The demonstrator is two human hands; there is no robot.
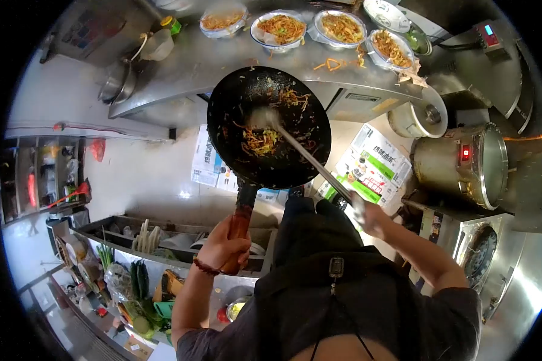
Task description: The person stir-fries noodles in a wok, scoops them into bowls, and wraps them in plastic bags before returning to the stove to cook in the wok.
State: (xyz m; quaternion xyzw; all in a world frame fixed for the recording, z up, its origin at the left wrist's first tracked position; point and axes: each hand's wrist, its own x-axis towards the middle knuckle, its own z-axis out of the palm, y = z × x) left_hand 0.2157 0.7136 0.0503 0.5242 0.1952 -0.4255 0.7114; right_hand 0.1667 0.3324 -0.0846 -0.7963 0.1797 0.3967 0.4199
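Observation:
My left hand (226,245) is wrapped round the wooden handle (239,225) of a black wok (307,141), which hangs over the floor in front of me. Some shredded fried food (260,143) lies inside the wok. My right hand (370,218) grips the long metal handle of a ladle (312,157), whose blurred head is in the wok beside the food. Beyond the wok, several film-lined bowls stand on the steel counter (271,63) with shredded food in them, one of them a patterned bowl (281,30).
Spilled strips (331,64) lie near the counter's edge. At right are a white bucket (406,120) and a large steel pot (451,165). Flattened cartons (370,162) cover part of the floor. Vegetables (140,280) and a metal bowl (238,308) are at lower left.

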